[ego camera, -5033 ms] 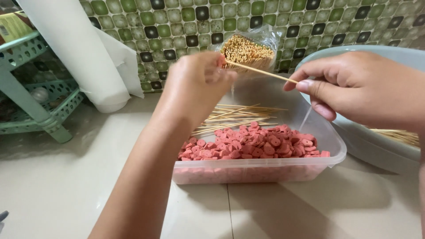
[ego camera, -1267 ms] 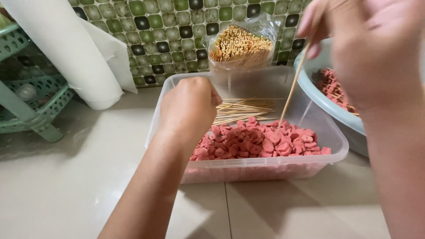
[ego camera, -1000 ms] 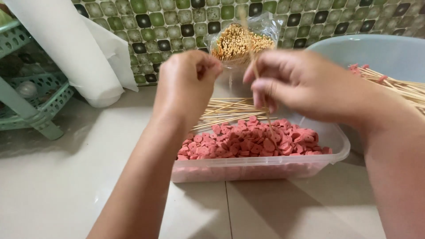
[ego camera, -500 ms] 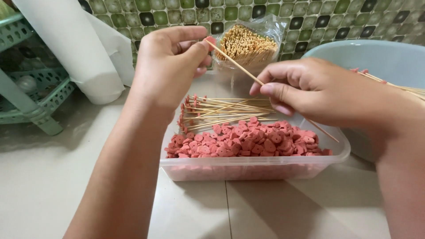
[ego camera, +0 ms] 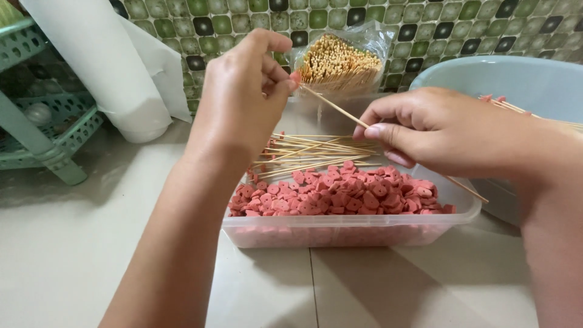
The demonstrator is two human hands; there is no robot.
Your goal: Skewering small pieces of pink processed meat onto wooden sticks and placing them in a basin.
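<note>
Bamboo skewer [ego camera: 340,109]: one thin stick, held slantwise above the clear plastic tub [ego camera: 352,229], its upper tip at 10 o'clock, its lower end emerging past the right wrist at 4 o'clock.

Left hand [ego camera: 243,97]: raised over the tub's 11 o'clock corner, thumb and fingertips pinched shut on a small pink sausage slice [ego camera: 296,78] at the skewer's upper tip.

Right hand [ego camera: 443,130]: at 3 o'clock of the skewer's middle, thumb and forefinger closed on the shaft, other fingers curled.

Sausage slices [ego camera: 340,194]: pink rounds heaped in the near half of the tub, below both hands.

Loose skewers [ego camera: 316,152]: a scattered bundle lying in the tub's far half, on and behind the slices.

Bag of skewers [ego camera: 340,58]: clear plastic, standing upright just behind the tub at 12 o'clock, blunt ends up.

Pale blue basin [ego camera: 516,79]: at 2 o'clock, just beside the tub; a few skewers with pink pieces rest in it.

White roll [ego camera: 103,67]: at 10 o'clock, leaning against the green mosaic tile wall [ego camera: 437,24].

Green plastic rack [ego camera: 42,127]: at 9 o'clock, well apart from the tub.

Floor: pale tiles [ego camera: 73,255].
</note>
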